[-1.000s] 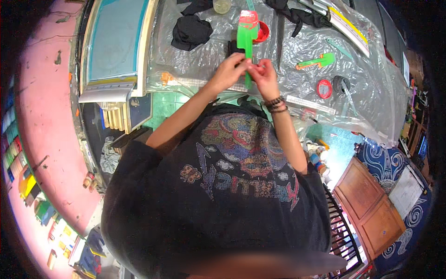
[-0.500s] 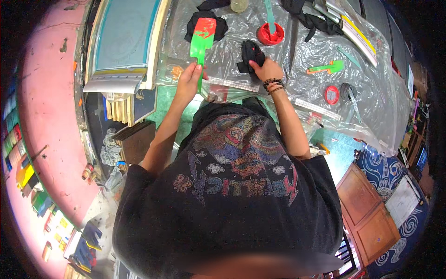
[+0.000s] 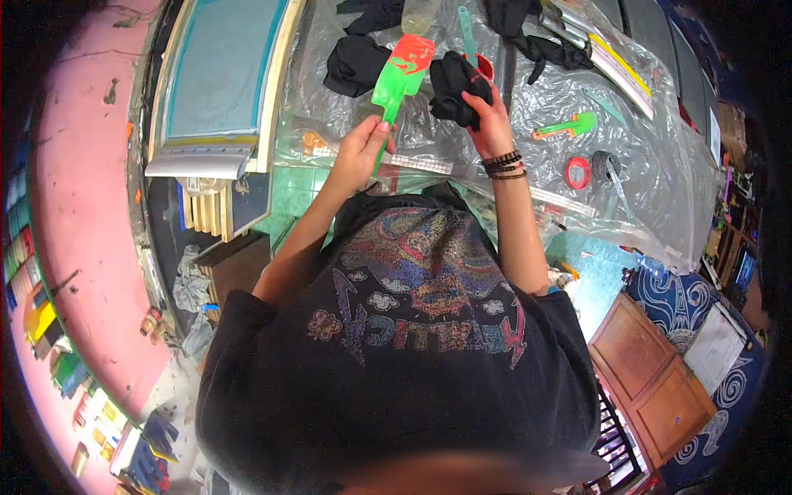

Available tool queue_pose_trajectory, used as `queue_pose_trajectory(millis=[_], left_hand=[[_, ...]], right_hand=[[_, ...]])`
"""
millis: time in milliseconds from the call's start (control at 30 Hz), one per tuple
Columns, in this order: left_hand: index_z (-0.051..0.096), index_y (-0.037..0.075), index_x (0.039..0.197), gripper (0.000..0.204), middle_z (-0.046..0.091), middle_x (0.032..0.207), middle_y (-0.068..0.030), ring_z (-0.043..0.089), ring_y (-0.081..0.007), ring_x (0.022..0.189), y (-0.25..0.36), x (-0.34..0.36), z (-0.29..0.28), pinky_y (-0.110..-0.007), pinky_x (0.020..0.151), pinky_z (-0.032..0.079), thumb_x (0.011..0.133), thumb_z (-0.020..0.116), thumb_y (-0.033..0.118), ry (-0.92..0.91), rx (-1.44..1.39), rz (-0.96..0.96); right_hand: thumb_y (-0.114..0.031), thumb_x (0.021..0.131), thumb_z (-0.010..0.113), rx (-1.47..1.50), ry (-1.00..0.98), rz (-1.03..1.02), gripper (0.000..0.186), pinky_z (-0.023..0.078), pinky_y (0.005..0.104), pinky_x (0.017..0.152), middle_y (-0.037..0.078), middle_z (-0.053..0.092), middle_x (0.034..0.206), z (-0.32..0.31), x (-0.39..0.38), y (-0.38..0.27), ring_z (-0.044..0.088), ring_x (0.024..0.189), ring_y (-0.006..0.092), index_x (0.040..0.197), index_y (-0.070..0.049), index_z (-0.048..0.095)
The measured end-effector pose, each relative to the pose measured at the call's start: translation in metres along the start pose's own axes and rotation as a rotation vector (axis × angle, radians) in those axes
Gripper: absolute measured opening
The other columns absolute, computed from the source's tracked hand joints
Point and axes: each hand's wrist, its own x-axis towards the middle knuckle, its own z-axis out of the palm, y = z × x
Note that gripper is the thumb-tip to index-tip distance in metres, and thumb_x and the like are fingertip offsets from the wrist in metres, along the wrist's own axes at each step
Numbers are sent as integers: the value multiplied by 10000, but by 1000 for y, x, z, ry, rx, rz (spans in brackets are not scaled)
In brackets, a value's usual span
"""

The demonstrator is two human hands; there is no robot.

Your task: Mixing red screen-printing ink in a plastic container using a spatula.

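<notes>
My left hand (image 3: 363, 147) is closed round the handle of a green spatula (image 3: 394, 89), whose broad far end is smeared with red paint. In my right hand (image 3: 492, 124) is a bunched black cloth (image 3: 452, 89), lifted just right of the spatula's blade and apart from it. Behind the cloth stands a red tub (image 3: 485, 66), partly hidden, with a teal spatula (image 3: 467, 33) upright in it. Another black cloth (image 3: 356, 66) lies crumpled on the plastic sheet (image 3: 330, 124), left of the green blade.
A framed screen (image 3: 216, 74) leans at the left, with a metal-edged squeegee (image 3: 198, 157) by its near end. To the right lie a small green spatula (image 3: 569, 125), a red ring (image 3: 577, 173) and a dark tape roll (image 3: 606, 165). More black cloths (image 3: 520, 29) lie at the back.
The green spatula has moved right and tilted. My right hand has raised the black cloth, now more spread out and partly covering the red tub.
</notes>
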Motion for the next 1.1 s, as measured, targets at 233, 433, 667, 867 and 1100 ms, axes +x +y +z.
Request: queue_pose_trajectory(millis=[233,433,667,867,1100], left_hand=[[604,5,1066,326,583,753,-13,536,-83,730,7,15,15,-263,692,449,1099,446,288,-24,158,-1],[593,9,1031,315,571,719,-19,534,-100,681,10,17,24,-274,661,452,1095,449,282,8,170,20],[576,25,1012,342,570,692,-34,553,-129,637,12,15,38,-306,612,457,1077,479,346,-30,322,79],[583,20,1016,383,543,670,-31,528,-130,598,30,7,51,-314,569,431,1084,447,371,-39,308,29],[588,15,1009,411,495,643,-15,474,-107,584,56,3,42,-292,550,399,1085,442,392,-103,282,1]], right_hand=[[-301,1048,395,388,-285,23,534,357,439,1161,143,523,1476,44,-18,-32,523,1337,288,1498,-16,403],[-85,992,514,76,-412,-64,477,452,370,1071,110,584,1391,27,-20,-29,569,1275,219,1462,-33,452],[-73,958,679,-89,-236,-83,260,547,256,844,29,714,1095,29,-18,-28,675,960,100,1210,-23,638],[-99,939,723,-150,-44,-110,209,568,285,813,36,732,1041,20,-17,-38,685,908,110,1126,-5,708],[-120,927,746,-241,-70,-63,209,556,266,792,34,740,1009,5,-24,-65,687,868,107,1074,27,721]])
